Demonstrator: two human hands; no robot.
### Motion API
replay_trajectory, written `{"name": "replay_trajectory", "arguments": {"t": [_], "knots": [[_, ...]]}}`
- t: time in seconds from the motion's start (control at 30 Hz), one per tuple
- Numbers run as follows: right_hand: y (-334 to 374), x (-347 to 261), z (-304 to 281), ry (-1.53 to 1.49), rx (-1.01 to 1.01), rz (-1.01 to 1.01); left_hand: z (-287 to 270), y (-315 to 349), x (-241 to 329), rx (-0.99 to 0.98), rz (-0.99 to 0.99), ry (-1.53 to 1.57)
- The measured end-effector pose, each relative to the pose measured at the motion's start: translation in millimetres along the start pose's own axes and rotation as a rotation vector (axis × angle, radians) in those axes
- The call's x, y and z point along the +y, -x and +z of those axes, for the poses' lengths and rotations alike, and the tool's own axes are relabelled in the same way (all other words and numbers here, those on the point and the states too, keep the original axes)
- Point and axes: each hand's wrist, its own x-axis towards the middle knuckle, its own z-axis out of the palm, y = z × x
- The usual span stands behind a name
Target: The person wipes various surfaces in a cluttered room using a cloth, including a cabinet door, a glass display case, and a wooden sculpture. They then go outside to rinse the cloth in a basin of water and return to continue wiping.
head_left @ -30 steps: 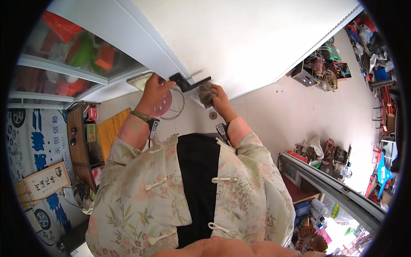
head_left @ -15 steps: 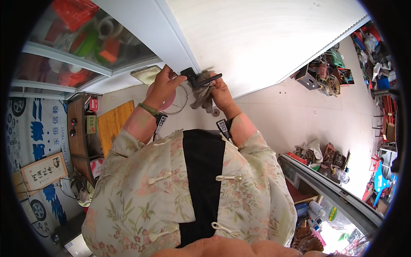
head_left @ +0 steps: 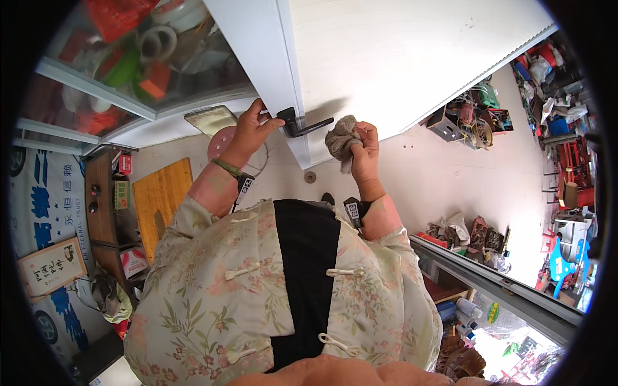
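Observation:
A white door (head_left: 399,71) with a pale frame edge carries a black lever handle (head_left: 312,127) that points right. My left hand (head_left: 246,134) grips the door's edge beside the handle's base, thumb in front and fingers curled partly out of sight behind. In my right hand (head_left: 364,162) a crumpled grey-brown rag (head_left: 342,139) is bunched between thumb and fingers. The rag hangs just right of the lever's tip, apart from it.
At upper left a glass-fronted cabinet (head_left: 96,90) holds assorted items. A wooden board (head_left: 164,193) leans at left near a brown shelf unit (head_left: 103,193). Boxes of parts (head_left: 463,122) and piled goods (head_left: 476,235) lie on the tiled floor (head_left: 418,174) at right.
My right hand has drawn the rag off the lever handle and moved right. My left hand has stayed on the door's edge.

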Motion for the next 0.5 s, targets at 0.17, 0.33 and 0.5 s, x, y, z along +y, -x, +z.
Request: {"name": "replay_trajectory", "arguments": {"t": [0.17,0.33,0.5], "knots": [[-12,-34,51,1.024,-0.301,-0.495,5,0,-1,0.042,-0.079,-0.02],[-29,-18,80,1.291,-0.262,-0.567,12,1,1,0.041,0.001,-0.165],[-38,-34,80,1.292,-0.334,-0.509,17,4,-3,0.088,0.059,-0.201]]}}
